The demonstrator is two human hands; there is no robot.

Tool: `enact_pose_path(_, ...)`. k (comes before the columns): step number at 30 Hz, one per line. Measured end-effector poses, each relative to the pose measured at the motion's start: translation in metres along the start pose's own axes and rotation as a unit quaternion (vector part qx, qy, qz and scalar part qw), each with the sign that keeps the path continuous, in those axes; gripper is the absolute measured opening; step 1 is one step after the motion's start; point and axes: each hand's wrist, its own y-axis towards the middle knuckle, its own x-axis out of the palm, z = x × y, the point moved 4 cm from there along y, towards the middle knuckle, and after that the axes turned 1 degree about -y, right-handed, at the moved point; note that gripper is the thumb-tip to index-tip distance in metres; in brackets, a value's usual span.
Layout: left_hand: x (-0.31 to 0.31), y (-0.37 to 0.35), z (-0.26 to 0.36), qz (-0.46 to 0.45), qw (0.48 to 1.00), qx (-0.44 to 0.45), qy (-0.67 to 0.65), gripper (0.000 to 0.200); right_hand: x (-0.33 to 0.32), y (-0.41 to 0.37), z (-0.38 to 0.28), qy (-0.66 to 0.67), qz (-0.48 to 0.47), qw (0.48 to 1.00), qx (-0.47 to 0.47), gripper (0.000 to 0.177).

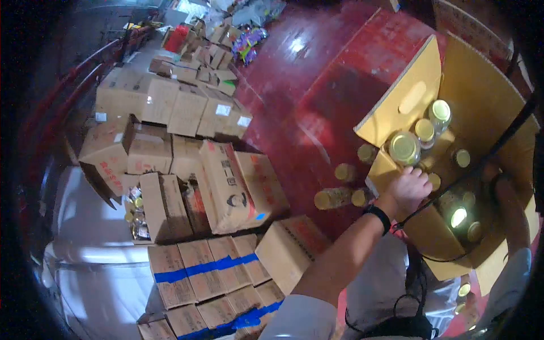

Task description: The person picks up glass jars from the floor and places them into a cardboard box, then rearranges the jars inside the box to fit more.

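A large open cardboard box (487, 73) stands at the right with its flaps up. Inside are several glass jars with gold lids, among them a big jar (404, 148) and a jar (440, 113) nearer the back flap. My left hand (409, 188) has its fingers curled over the box's near left edge, just below the big jar; the fingertips are partly hidden. Deep in shadow at the box's right side is my right hand (500, 177). Its fingers are too dark to make out, and whether it holds anything does not show. A black cable (487, 156) crosses in front of the box.
Several gold-lidded jars, including one lying jar (333, 198), rest on the red floor (340, 107) left of the box. Stacked cartons (195, 272) with blue tape fill the lower left. An open carton (158, 207) of jars and more boxes (147, 96) lie beyond.
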Motion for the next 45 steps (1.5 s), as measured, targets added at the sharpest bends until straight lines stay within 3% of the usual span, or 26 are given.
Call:
enact_pose_path(8, -0.018, 0.004, -0.001, 0.01, 0.999, 0.009, -0.031, 0.021, -0.005, 0.0, -0.014, -0.079, -0.018, 0.997, -0.008, 0.05)
enact_pose_path(12, -0.017, 0.002, -0.001, -0.015, 0.999, -0.002, -0.034, 0.027, -0.004, -0.006, -0.008, -0.083, -0.01, 0.997, 0.001, 0.048)
enact_pose_path(14, -0.019, 0.002, -0.002, 0.037, 0.999, 0.022, -0.032, 0.022, -0.003, -0.005, -0.007, -0.079, -0.007, 0.997, 0.004, 0.047)
enact_pose_path(18, -0.016, 0.002, -0.002, 0.003, 0.999, 0.021, -0.033, 0.026, -0.004, -0.006, -0.013, -0.066, -0.009, 0.998, -0.005, 0.045)
enact_pose_path(26, -0.007, 0.0, -0.005, 0.031, 0.999, 0.04, 0.014, 0.028, 0.009, -0.003, -0.005, -0.074, 0.003, 0.997, -0.004, 0.042)
enact_pose_path(27, 0.004, 0.002, -0.013, -0.005, 0.998, 0.061, -0.007, 0.029, 0.004, -0.008, -0.008, -0.078, 0.005, 0.997, -0.008, 0.041)
enact_pose_path(28, -0.019, 0.018, -0.005, -0.174, 0.984, 0.01, 0.031, 0.031, 0.002, -0.011, -0.013, -0.086, 0.0, 0.996, -0.012, 0.041)
enact_pose_path(29, -0.029, 0.026, -0.004, -0.188, 0.981, 0.025, 0.029, 0.033, 0.009, -0.019, -0.011, -0.094, -0.023, 0.995, -0.008, 0.041)
enact_pose_path(30, -0.024, 0.033, -0.003, -0.344, 0.937, -0.046, 0.038, 0.031, 0.014, -0.021, -0.01, -0.098, -0.051, 0.994, -0.01, 0.04)
enact_pose_path(31, -0.016, 0.025, -0.006, -0.299, 0.95, -0.049, 0.071, 0.033, 0.002, -0.025, -0.013, -0.106, -0.074, 0.991, -0.022, 0.04)
enact_pose_path(34, -0.012, 0.003, -0.01, -0.009, 0.999, 0.023, 0.032, 0.033, -0.028, -0.045, -0.019, -0.096, -0.132, 0.986, -0.044, 0.039)
enact_pose_path(36, -0.012, -0.001, -0.008, -0.027, 0.999, 0.021, 0.014, 0.033, -0.044, -0.049, -0.025, 0.027, -0.156, 0.984, -0.08, 0.038)
enact_pose_path(37, -0.009, 0.003, -0.009, -0.042, 0.999, 0.018, 0.01, 0.033, -0.056, -0.046, -0.029, 0.214, -0.179, 0.955, -0.102, 0.04)
enact_pose_path(38, -0.008, 0.002, -0.011, -0.042, 0.999, 0.016, 0.012, 0.033, -0.06, -0.046, -0.04, 0.214, -0.178, 0.955, -0.104, 0.04)
enact_pose_path(40, -0.01, 0.0, -0.011, -0.016, 0.999, 0.03, 0.0, 0.033, -0.099, -0.074, -0.094, 0.081, -0.077, 0.981, -0.159, 0.046)
enact_pose_path(41, -0.009, 0.0, -0.011, -0.02, 0.999, 0.029, 0.004, 0.033, -0.094, -0.059, -0.108, 0.084, -0.076, 0.98, -0.164, 0.046)
enact_pose_path(43, -0.01, 0.001, -0.011, -0.008, 0.999, 0.039, 0.0, 0.034, -0.074, -0.021, -0.143, 0.131, -0.087, 0.948, -0.278, 0.048)
enact_pose_path(45, -0.012, 0.004, -0.008, 0.001, 0.999, 0.04, -0.006, 0.034, -0.076, -0.03, -0.166, 0.146, -0.065, 0.957, -0.242, 0.051)
